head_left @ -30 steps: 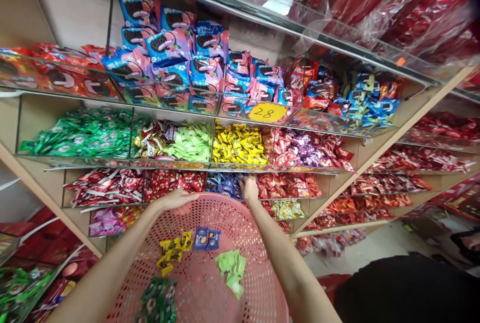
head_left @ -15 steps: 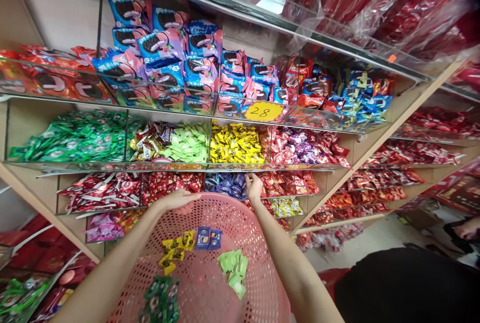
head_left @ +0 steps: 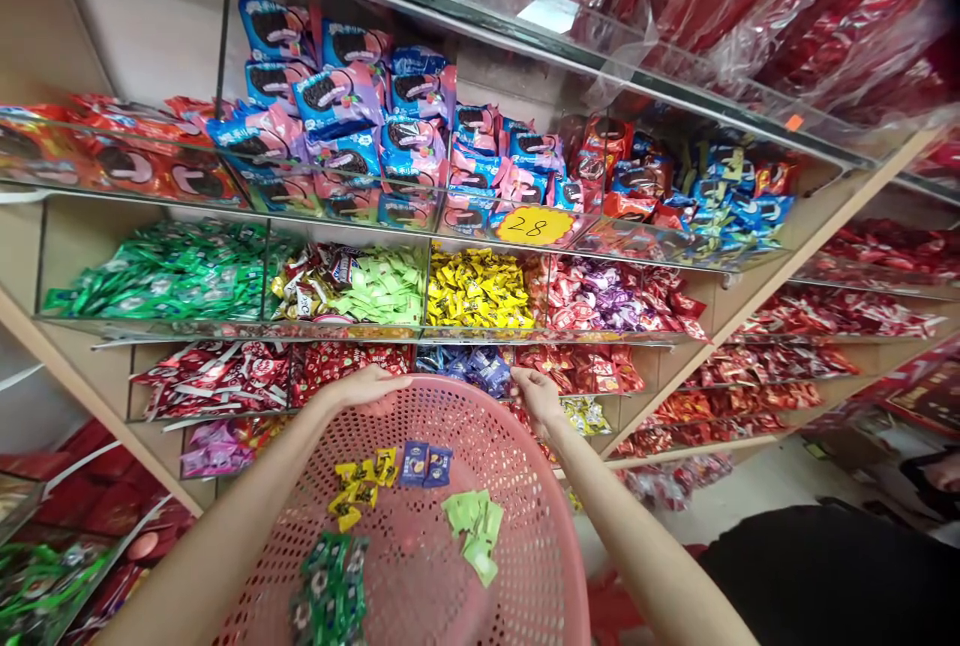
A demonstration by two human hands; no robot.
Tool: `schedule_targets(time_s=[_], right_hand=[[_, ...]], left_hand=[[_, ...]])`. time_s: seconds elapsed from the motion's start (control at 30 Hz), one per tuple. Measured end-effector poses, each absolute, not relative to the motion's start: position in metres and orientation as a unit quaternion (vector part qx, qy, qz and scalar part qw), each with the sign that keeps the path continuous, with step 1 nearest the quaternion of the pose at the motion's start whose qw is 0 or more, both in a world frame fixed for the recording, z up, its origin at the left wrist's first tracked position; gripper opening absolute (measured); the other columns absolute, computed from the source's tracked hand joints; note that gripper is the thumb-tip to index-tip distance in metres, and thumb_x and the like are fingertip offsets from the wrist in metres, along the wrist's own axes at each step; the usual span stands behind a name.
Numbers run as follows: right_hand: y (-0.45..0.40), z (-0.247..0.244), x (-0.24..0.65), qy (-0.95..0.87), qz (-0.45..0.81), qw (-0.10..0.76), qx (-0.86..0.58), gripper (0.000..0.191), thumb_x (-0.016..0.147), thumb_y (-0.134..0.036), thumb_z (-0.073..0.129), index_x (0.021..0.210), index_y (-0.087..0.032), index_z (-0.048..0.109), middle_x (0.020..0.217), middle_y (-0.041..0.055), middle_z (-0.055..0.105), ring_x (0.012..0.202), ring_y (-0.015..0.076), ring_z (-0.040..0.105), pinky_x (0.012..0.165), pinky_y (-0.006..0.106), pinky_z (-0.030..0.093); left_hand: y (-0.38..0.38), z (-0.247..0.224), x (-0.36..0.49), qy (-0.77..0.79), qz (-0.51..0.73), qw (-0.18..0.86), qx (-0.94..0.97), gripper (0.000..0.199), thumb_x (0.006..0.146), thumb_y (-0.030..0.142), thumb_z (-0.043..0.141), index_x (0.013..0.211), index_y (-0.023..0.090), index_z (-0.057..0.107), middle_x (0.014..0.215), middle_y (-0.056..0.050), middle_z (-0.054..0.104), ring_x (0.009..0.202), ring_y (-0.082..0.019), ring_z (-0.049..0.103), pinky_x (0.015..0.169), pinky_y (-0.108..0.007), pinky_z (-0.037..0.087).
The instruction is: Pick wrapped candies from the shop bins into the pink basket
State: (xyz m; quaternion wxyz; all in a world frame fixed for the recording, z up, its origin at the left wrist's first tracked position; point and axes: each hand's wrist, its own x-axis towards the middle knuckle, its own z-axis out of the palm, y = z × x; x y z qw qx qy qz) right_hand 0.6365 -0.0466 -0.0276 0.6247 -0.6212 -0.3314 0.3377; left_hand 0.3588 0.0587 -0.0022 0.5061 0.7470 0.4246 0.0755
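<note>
My left hand (head_left: 369, 387) is closed over the far rim of a pink perforated plastic basket (head_left: 551, 516). Inside the basket lie small yellow candies (head_left: 364, 486), blue-purple packets (head_left: 425, 464), light green packets (head_left: 476, 531) and dark green wrapped candies (head_left: 330, 586). Just beyond the rim, my right hand (head_left: 538, 398) has its fingers curled together at the edge of a bin of blue-purple packets (head_left: 480, 368). Whether a packet is pinched between those fingertips, I cannot make out.
Glass-fronted shelves hold green candies (head_left: 172, 271), yellow candies (head_left: 480, 291), red packets (head_left: 217, 376) and blue-pink cookie packs (head_left: 341, 96). A yellow price tag (head_left: 536, 225) reads 28. Someone in black (head_left: 825, 576) is at lower right.
My right hand has drawn slightly right and down from the blue-purple packets. The basket, with my left hand on its rim, has shifted a little right as the view moved.
</note>
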Motion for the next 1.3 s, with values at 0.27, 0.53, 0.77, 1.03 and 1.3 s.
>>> schedule_targets(time_s=[0.27,0.53,0.77,1.03,1.3], right_hand=[[-0.096,-0.010,0.609,-0.359,0.393,0.634,-0.562,0.034,0.061,-0.045,0.067,0.075,-0.015,0.057,0.048,-0.0043,0.053,0.038,0.0067,0.042,0.040,0.019,0.033],[-0.108,-0.002,0.571,-0.481,0.416,0.549,-0.542,0.034,0.073,-0.051,0.054,0.078,-0.019,0.044,0.047,-0.0064,0.052,0.037,0.0092,0.050,0.038,0.019,0.036],[-0.100,-0.031,0.563,-0.498,0.478,0.396,-0.605,0.021,0.076,-0.039,0.047,0.080,-0.022,0.035,0.045,-0.0082,0.050,0.036,0.0128,0.053,0.034,0.020,0.035],[-0.098,-0.056,0.564,-0.627,0.276,0.210,-0.697,0.023,0.060,-0.002,0.046,0.071,-0.021,0.043,0.042,-0.0074,0.043,0.042,0.0109,0.046,0.040,0.020,0.028],[-0.087,-0.059,0.557,-0.670,0.175,0.157,-0.704,0.021,0.059,0.000,0.054,0.069,-0.018,0.053,0.058,0.0016,0.054,0.058,0.0160,0.053,0.050,0.024,0.038]], left_hand=[[0.064,-0.014,0.363,0.414,0.061,0.507,0.754,0.064,0.060,0.073,0.047,0.061,0.010,0.057,0.057,-0.007,0.060,0.047,-0.012,0.051,0.046,-0.022,0.037],[0.063,-0.014,0.358,0.415,0.077,0.495,0.759,0.061,0.060,0.071,0.049,0.061,0.011,0.056,0.056,-0.005,0.059,0.048,-0.012,0.051,0.046,-0.022,0.037],[0.054,-0.005,0.355,0.424,0.090,0.493,0.754,0.061,0.058,0.072,0.050,0.059,0.011,0.055,0.055,-0.005,0.058,0.046,-0.011,0.051,0.046,-0.022,0.037],[0.050,0.000,0.355,0.417,0.094,0.487,0.762,0.058,0.061,0.069,0.049,0.057,0.011,0.055,0.053,-0.005,0.058,0.045,-0.011,0.050,0.045,-0.022,0.036],[0.057,-0.012,0.355,0.420,0.084,0.501,0.752,0.061,0.062,0.070,0.049,0.063,0.010,0.057,0.059,-0.007,0.059,0.048,-0.012,0.052,0.046,-0.022,0.038]])
